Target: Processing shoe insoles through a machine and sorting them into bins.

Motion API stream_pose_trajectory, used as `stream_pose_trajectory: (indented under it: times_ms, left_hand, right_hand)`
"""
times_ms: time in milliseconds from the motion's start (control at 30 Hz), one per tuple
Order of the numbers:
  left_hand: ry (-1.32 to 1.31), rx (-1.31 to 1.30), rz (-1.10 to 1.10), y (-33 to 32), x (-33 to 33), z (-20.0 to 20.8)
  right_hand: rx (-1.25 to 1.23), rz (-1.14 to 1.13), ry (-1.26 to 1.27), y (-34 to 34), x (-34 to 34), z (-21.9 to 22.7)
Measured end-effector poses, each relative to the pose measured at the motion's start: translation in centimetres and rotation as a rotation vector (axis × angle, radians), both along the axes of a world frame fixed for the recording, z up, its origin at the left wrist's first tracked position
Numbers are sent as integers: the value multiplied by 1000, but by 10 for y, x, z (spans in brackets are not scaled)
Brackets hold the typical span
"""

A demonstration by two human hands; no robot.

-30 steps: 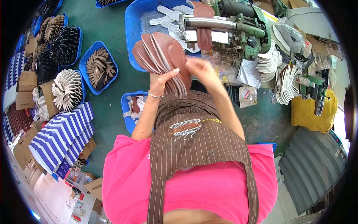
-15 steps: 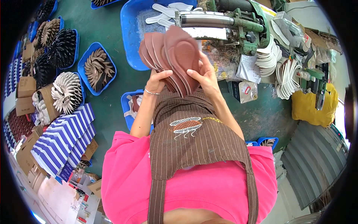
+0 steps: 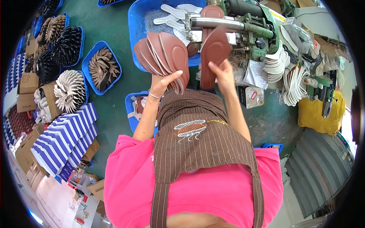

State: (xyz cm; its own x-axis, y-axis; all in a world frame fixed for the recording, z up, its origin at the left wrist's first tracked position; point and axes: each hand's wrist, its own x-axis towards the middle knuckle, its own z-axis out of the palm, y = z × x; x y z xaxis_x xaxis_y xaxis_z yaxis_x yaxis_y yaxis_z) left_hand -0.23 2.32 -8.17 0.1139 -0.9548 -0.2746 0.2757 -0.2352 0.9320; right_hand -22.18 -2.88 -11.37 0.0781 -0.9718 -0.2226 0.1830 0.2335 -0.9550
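My left hand [image 3: 162, 83] is closed around a fanned stack of reddish-brown insoles [image 3: 175, 53], its thumb lying across the front one. To the right of the stack, my right hand [image 3: 225, 76] grips a single reddish-brown insole [image 3: 215, 53] upright, thumb on its face. Its upper end is blurred and overlaps the front of a green roller machine [image 3: 262, 34]. Another reddish-brown insole [image 3: 212, 12] shows behind the machine's metal roller [image 3: 218, 23]. Part of one more brown piece [image 3: 192, 48] appears between the stack and the single insole.
Behind the stack stands a blue tub [image 3: 137, 41] with white insoles [image 3: 171, 12]. A smaller blue bin [image 3: 131, 117] sits beside my left forearm. Bins of fanned insoles [image 3: 102, 70] line the left floor. White insole stacks [image 3: 294, 85] hang right of the machine.
My right hand has moved right, away from the stack, with one insole in it. The stack in my left hand has shifted slightly left. A brown insole now shows at the roller.
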Motion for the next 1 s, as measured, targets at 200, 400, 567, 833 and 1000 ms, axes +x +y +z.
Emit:
stream_pose_trajectory:
  times_ms: [200, 400, 567, 833, 1000]
  left_hand:
    - [-168, -19, -123, 0, -5, 7]
    - [-8, -42, -3, -5, -19, 2]
    - [-207, -99, 145, -18, -24, -2]
    - [528, 14, 36, -24, -1, -4]
    - [725, 94, -39, -20, 6, -3]
  right_hand:
    - [217, 98, -136, -45, 10, 10]
    - [169, 335, -206, 21, 48, 29]
    - [170, 168, -84, 21, 47, 26]
    - [-46, -238, 11, 56, 14, -23]
    - [-42, -110, 98, -22, -1, -14]
